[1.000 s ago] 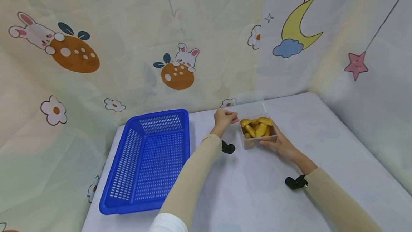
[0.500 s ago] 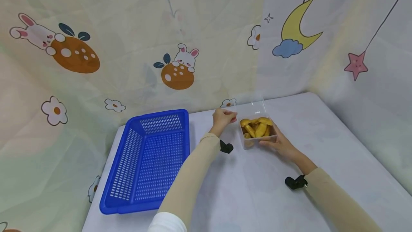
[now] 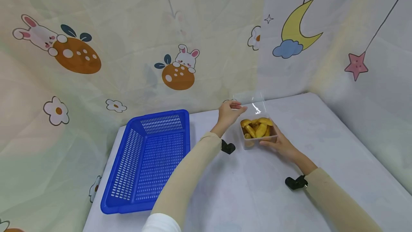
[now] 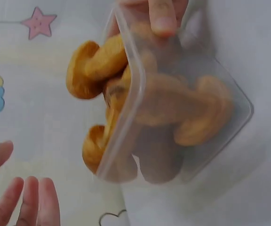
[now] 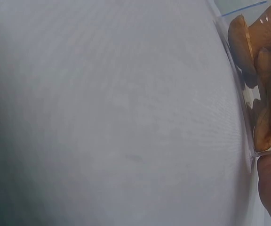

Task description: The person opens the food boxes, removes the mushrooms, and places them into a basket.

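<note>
Two tan sleeves (image 3: pixel 334 196) are framing our nearest ground as we are looking down at a white-covered table (image 3: pixel 251 189), and we are taking the clear container as the centre of our dial, with twelve pointing to the back wall. The right sleeve is lying toward four o'clock and the left toward eight, the left one ending near us in a white band (image 3: pixel 161 223); a small black device (image 3: pixel 295 182) is sitting at each wrist. At nine o'clock a blue plastic basket (image 3: pixel 157 164) with slotted walls is resting on the table, well apart from the container. At four o'clock, right against the container, the right hand (image 3: pixel 284 148) is gripping its side, the thumb lying along the near wall. The clear container (image 3: pixel 249 144) itself is standing on the table just beyond the middle of our view, and yellow mushrooms (image 3: pixel 261 130) are filling it, some caps rising above the rim. At ten o'clock, just beside it, the left hand (image 3: pixel 228 115) is holding its thumb and straight fingers well apart, the gap between them showing bare; we are not able to tell whether a fingertip is touching the transparent lid (image 3: pixel 257 108), which is standing raised at twelve. Farthest off, a patterned cloth (image 3: pixel 212 28) is hanging behind everything, a yellow moon (image 3: pixel 299 28) showing at one o'clock and a pink star (image 3: pixel 356 65) at two.
</note>
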`<state>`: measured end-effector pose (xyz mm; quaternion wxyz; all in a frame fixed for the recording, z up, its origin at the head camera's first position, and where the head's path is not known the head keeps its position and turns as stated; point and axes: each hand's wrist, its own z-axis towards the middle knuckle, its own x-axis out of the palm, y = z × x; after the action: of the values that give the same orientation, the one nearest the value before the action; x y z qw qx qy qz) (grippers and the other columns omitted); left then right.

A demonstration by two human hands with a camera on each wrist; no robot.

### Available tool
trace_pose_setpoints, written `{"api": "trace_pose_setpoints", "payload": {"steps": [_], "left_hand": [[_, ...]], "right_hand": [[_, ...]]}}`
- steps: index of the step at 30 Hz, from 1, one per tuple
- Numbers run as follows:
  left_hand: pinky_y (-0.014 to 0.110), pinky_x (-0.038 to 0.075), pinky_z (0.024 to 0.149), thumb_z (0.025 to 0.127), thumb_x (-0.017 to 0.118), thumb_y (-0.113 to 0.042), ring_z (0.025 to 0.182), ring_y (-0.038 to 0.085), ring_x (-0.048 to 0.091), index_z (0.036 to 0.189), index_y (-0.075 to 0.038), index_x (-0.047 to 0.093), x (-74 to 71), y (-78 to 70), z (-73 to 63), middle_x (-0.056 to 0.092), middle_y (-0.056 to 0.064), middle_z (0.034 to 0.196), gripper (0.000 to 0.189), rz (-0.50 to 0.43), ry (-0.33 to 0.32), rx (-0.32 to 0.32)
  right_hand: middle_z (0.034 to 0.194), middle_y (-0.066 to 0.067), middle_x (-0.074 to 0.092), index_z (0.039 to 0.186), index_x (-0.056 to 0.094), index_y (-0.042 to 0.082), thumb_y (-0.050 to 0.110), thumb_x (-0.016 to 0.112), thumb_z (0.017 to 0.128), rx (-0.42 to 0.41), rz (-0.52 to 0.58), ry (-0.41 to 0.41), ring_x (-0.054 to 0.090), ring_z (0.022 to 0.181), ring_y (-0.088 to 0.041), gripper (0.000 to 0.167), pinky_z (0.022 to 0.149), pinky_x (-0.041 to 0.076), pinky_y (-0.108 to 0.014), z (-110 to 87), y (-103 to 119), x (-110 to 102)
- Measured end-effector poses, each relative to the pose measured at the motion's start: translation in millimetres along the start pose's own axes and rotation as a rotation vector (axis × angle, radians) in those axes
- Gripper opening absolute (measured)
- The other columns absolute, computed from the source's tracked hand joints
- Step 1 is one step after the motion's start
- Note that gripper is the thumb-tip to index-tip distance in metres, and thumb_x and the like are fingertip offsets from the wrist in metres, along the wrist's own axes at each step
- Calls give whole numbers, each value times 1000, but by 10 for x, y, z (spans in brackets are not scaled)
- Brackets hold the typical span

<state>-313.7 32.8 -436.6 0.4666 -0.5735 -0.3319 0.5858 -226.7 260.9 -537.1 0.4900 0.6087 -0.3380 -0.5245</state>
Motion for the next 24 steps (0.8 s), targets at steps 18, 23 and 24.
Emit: {"api": "trace_pose_setpoints", "payload": {"steps": [18, 23, 24], "left_hand": [[14, 50, 83, 90, 77, -27, 104, 13, 64, 134, -7, 62, 490, -112, -327, 67, 9, 126, 51, 228, 297, 201], [13, 43, 86, 88, 79, -21, 103, 7, 60, 138, -8, 59, 565, -76, -375, 66, 3, 129, 55, 367, 298, 237], [13, 42, 86, 87, 80, -21, 102, 5, 59, 137, -9, 59, 573, -71, -379, 66, 2, 129, 55, 388, 296, 239]], "right_hand": [[163, -22, 7, 161, -7, 23, 14, 69, 96, -53, 44, 27, 63, 112, -19, 101, 89, 50, -17, -11, -1, -10], [160, -24, 15, 161, -6, 28, 11, 69, 95, -68, 80, 46, 62, 109, -7, 101, 89, 51, -19, -6, -16, -10], [160, -24, 16, 161, -6, 29, 11, 69, 95, -72, 90, 50, 62, 109, -6, 102, 89, 51, -19, -5, -16, -8]]}}
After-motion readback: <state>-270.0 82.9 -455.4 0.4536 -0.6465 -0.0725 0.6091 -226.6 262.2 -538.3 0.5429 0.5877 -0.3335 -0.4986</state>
